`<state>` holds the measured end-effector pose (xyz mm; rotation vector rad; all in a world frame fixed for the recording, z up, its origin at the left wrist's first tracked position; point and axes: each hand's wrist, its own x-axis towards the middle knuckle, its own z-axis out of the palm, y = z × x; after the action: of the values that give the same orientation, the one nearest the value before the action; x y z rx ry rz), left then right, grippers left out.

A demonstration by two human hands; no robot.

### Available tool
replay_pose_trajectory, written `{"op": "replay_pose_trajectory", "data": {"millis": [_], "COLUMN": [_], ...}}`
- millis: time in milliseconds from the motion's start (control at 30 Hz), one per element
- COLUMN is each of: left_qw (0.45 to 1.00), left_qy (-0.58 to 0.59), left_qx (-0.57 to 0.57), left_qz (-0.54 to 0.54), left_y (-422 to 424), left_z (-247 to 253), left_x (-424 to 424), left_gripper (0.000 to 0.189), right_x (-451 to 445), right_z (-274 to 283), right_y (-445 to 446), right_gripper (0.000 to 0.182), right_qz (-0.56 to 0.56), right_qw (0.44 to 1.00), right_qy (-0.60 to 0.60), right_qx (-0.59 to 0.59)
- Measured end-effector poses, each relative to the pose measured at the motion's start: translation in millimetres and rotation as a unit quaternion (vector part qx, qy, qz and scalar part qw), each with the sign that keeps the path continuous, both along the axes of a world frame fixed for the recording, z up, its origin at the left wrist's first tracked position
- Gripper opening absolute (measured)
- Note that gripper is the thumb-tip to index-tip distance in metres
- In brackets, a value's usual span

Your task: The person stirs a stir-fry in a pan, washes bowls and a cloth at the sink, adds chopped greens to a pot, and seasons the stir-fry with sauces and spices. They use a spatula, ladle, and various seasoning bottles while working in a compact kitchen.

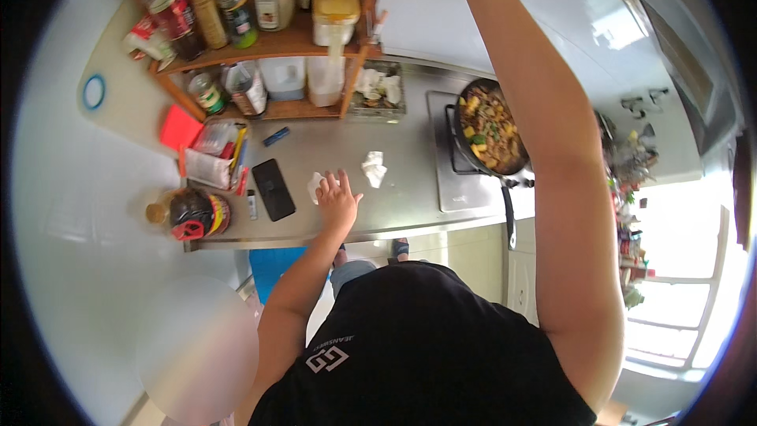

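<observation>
My left hand (336, 196) is over the steel counter (322, 139), fingers spread and palm down. Partly under its fingers lies a white crumpled tissue (314, 187); whether the fingertips press on it is hard to tell. A second crumpled tissue (374, 169) rests a little to the right. My right arm reaches up across the view, and the hand itself is beyond the top edge. Behind that forearm, a black frying pan (510, 213) full of cooked food (488, 127) sits on the gas stove (455, 196), its right side partly hidden.
Left of my hand lie a black phone (274, 189), a lighter (252, 205) and a blue packet (276, 136). A large dark bottle (198, 213) lies near the left edge. Bottles and jars fill a wooden rack (284, 46) behind. Beside it stands a wire-sided basket (378, 111).
</observation>
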<state>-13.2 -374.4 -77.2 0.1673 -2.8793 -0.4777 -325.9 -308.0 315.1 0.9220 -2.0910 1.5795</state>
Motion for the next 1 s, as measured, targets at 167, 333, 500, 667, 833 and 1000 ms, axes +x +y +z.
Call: {"op": "replay_pose_trajectory", "data": {"millis": [167,333,500,667,833,1000], "left_qw": [0.984,0.993,0.982,0.915,0.508,0.388], "left_qy": [-0.006,-0.087,-0.175,-0.135,-0.315,-0.332], "left_qx": [0.032,0.05,0.025,0.378,0.802,0.859], "left_qz": [-0.173,-0.06,0.059,-0.041,-0.012,0.026], "left_y": [48.0,45.7,90.0,221.1,363.3,363.6], "left_z": [-34.4,-65.4,20.5,11.5,78.0,69.0], "left_x": [-48.4,-77.1,-53.1,-9.9,19.1,-1.2], "left_gripper": [0.042,0.027,0.065,0.073,0.038,0.025], "right_x": [110.3,183.2,237.2,206.2,215.3,215.5], "right_z": [-26.6,-141.5,-228.1,-287.7,-287.8,-265.1], "right_y": [170.3,393.6,525.3,560.6,530.5,540.8], "right_gripper": [0.032,0.039,0.08,0.071,0.036,0.021], "right_qz": [-0.267,-0.372,-0.264,-0.179,-0.124,-0.18], "right_qw": [0.928,0.825,0.782,0.851,0.838,0.876], "right_qy": [-0.007,-0.1,-0.403,-0.352,-0.501,-0.215], "right_qx": [0.258,0.414,0.395,0.345,0.176,0.391]}}
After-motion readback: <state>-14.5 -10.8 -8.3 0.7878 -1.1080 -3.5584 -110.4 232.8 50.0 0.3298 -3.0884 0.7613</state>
